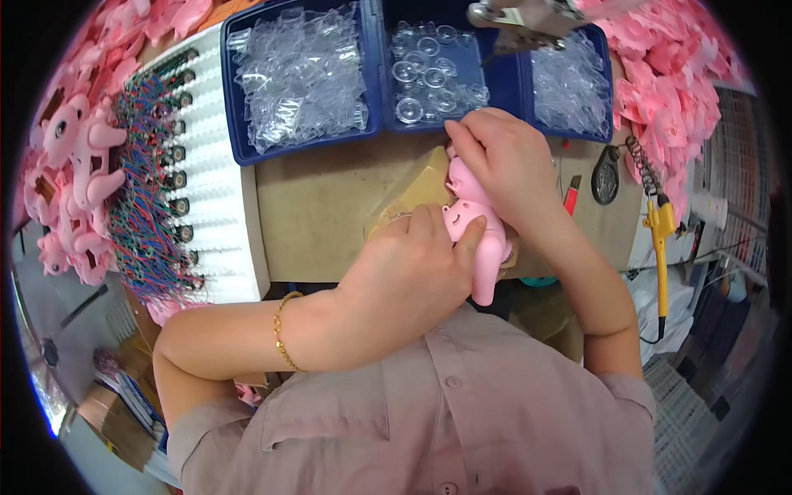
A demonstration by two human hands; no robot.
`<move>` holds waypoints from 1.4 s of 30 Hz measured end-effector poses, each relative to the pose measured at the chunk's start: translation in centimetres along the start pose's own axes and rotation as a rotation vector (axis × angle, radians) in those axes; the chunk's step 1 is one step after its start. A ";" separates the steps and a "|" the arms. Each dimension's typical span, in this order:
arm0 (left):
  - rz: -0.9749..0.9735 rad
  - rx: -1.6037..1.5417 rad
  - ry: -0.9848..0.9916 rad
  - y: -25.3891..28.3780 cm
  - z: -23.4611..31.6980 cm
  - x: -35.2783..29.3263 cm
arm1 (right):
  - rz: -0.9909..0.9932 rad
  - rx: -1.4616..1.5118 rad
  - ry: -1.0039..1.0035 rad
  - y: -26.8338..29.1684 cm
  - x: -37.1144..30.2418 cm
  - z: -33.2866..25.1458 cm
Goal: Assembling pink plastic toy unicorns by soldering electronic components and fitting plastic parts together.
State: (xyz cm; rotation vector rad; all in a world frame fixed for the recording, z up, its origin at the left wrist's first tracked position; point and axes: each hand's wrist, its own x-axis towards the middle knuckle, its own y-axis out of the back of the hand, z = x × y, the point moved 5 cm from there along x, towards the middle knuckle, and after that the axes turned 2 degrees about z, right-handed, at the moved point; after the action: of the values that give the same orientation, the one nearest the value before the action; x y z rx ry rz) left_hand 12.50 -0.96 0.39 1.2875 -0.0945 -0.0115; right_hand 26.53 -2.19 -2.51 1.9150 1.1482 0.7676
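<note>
Hands, left [408, 262] and right [513, 165], curl around a pink plastic toy [469, 218].

No text, label, brand, number or sign can be read anywhere in the head view, from twelve o'clock all the way round the dial.
</note>
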 end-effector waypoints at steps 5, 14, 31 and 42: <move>0.204 -0.101 0.019 0.6 -0.2 0.1 | 0.114 0.260 -0.047 0.3 -0.1 1.9; 0.069 -0.084 0.055 0.7 0.5 -0.1 | 0.287 0.686 -0.124 1.5 0.7 0.3; 0.056 -0.282 0.230 -0.2 -2.5 -0.4 | 0.088 -0.058 0.043 1.7 -2.9 -0.1; -0.126 -0.562 0.278 1.4 0.2 -1.2 | 0.621 0.898 0.101 5.2 -8.4 -4.7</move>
State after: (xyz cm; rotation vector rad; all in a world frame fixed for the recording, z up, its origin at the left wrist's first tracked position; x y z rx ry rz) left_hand 11.28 -0.72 1.69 0.7220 0.2168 0.0310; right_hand 21.66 -9.93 3.44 3.1058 1.0413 0.7182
